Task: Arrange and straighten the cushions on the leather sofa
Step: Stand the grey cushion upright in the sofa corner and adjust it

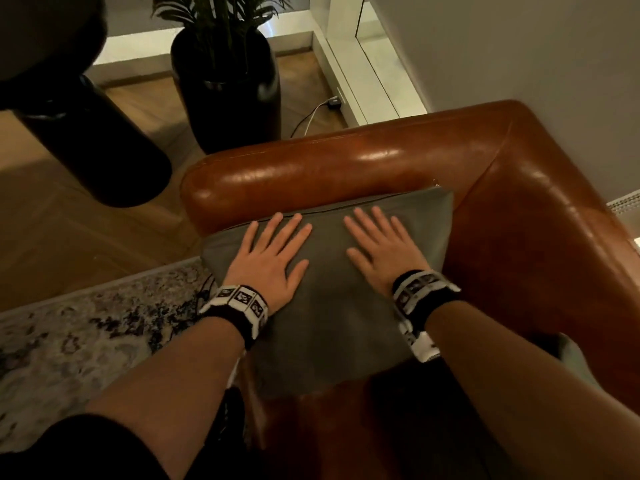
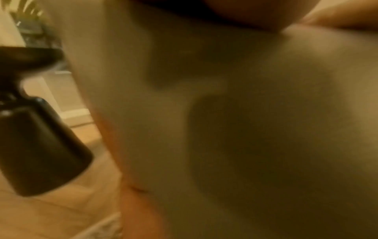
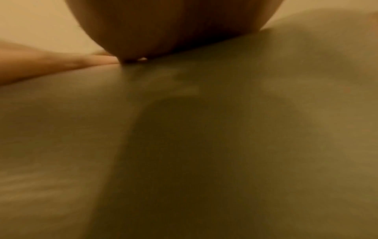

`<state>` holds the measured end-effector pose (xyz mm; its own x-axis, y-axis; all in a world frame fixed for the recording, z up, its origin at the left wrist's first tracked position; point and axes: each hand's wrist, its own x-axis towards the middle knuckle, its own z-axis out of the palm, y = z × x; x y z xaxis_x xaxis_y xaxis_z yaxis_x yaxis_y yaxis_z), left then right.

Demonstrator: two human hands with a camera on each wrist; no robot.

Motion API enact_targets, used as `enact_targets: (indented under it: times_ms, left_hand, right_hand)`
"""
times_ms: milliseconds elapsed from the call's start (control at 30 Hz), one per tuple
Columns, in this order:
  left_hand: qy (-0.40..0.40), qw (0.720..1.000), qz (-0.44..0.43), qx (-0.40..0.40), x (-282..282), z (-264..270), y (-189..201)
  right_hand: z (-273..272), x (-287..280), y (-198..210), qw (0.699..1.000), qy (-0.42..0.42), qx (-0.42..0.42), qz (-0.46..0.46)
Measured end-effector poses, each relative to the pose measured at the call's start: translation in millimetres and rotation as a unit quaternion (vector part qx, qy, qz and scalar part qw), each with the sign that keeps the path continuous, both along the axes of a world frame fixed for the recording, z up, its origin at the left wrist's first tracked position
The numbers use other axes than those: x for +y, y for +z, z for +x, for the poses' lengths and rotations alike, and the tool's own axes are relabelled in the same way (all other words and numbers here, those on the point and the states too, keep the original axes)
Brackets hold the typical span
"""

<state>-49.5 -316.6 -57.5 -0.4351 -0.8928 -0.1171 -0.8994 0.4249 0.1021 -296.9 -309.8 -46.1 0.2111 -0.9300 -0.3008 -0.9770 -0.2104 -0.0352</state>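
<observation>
A grey-green cushion (image 1: 329, 306) leans in the corner of the brown leather sofa (image 1: 519, 209), against its armrest. My left hand (image 1: 273, 251) lies flat on the cushion's upper left, fingers spread and straight. My right hand (image 1: 381, 247) lies flat on its upper right in the same way. Both wrist views are blurred and filled by the cushion fabric (image 2: 245, 129) (image 3: 184, 145), with the heel of each hand at the top edge. A corner of a second pale cushion (image 1: 575, 358) shows behind my right forearm.
A tall black planter (image 1: 228, 88) with a palm stands on the wooden floor just beyond the armrest. A dark round pedestal (image 1: 93, 143) stands further left. A patterned rug (image 1: 86, 327) lies in front of the sofa. A grey wall (image 1: 519, 46) runs behind the backrest.
</observation>
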Motion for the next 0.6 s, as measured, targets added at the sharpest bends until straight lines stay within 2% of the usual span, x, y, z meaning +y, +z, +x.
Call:
enact_targets:
  times_ms: [67,167,267,333,400,467,533,600]
  left_hand:
    - [0.012,1.000,-0.008,-0.007,-3.7,17.6,-0.6]
    - [0.036,0.999,-0.013,-0.020,-5.0,30.0,0.5]
    - [0.071,0.997,-0.022,-0.015,-3.8,38.2,0.5]
    - [0.121,0.992,-0.019,0.006,0.0,50.3,2.6]
    - [0.170,0.984,-0.024,0.043,5.4,61.8,7.2]
    - [0.205,0.972,-0.027,0.110,3.1,66.5,9.3]
    - [0.225,0.959,-0.022,0.172,-5.6,64.3,9.7]
    - [0.262,0.936,0.007,0.235,-18.0,61.6,11.1]
  right_hand:
    - [-46.1,-6.9,3.4,0.998,-0.058,0.034,-0.009]
    - [-88.6,-12.7,15.6,0.992,-0.112,0.050,0.035]
    - [-91.3,-16.0,21.8,0.992,-0.108,0.044,0.048]
    - [-83.2,-12.6,23.7,0.993,-0.112,0.039,0.003]
    - [-71.1,-11.6,29.7,0.991,-0.099,0.032,-0.087]
    - [-51.5,-19.1,38.0,0.989,-0.079,-0.011,-0.125]
    - [-36.0,-32.0,41.3,0.992,-0.061,-0.046,-0.096]
    - [-35.5,-40.9,42.7,0.995,-0.069,-0.038,-0.066]
